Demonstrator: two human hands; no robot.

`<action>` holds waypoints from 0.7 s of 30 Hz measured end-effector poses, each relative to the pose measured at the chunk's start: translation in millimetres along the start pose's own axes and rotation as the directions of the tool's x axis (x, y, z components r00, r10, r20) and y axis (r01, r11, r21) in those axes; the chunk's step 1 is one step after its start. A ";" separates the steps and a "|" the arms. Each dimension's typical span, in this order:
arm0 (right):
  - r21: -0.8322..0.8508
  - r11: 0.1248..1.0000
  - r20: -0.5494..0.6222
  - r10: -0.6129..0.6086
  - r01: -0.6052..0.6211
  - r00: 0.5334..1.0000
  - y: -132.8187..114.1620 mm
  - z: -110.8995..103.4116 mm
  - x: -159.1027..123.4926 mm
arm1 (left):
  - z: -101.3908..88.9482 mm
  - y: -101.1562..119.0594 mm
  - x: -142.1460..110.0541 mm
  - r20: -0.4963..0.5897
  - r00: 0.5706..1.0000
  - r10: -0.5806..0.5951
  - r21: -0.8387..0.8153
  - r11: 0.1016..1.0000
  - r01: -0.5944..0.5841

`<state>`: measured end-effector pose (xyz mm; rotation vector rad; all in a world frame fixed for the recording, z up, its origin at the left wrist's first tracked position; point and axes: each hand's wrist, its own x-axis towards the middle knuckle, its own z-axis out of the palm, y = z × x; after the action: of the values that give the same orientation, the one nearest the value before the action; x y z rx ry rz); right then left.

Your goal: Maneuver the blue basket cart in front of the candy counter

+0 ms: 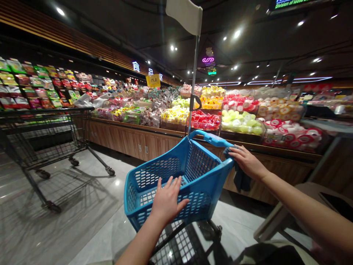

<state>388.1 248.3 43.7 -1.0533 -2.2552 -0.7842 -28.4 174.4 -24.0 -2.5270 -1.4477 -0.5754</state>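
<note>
At centre, the left hand (167, 200), fingers spread, partly hides the blue perforated plastic cart (219, 180); the right hand (247, 161) holds a half-hidden dark-blue cloth (242, 181) at the cart's handle (216, 139). Right of centre, a clear bin (241, 137) holds pale-green pieces (239, 120).

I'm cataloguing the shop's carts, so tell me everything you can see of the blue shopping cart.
The blue shopping cart looks plastic, with perforated walls, a grid panel below its handle and a dark frame on wheels. A pole bearing a pale flag rises beside the handle. It stands upright on the floor near the display counter. The right hand presses a grey-blue cloth on the handle's end; the left hand spreads over the near rim, exact contact unclear.
</note>
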 end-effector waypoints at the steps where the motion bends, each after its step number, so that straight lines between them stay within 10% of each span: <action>1: 0.009 1.000 -0.017 0.015 -0.015 1.000 -4.7 1.9 1.1 | 0.5 0.2 0.2 -0.003 1.000 -0.003 0.004 1.000 0.003; 13: -0.023 0.999 -0.029 -0.031 0.031 0.999 -66.5 10.3 17.5 | 2.7 -3.8 1.7 -0.005 0.999 -0.032 0.004 0.999 0.032; 21: -0.086 0.994 0.044 -0.069 0.073 0.997 -45.5 4.9 24.9 | 2.1 -2.9 0.1 0.020 1.000 -0.012 0.005 1.000 0.012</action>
<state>336.7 240.0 44.1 -1.0421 -2.3225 -0.9060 -30.3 176.7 -26.0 -2.5293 -1.4704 -0.5495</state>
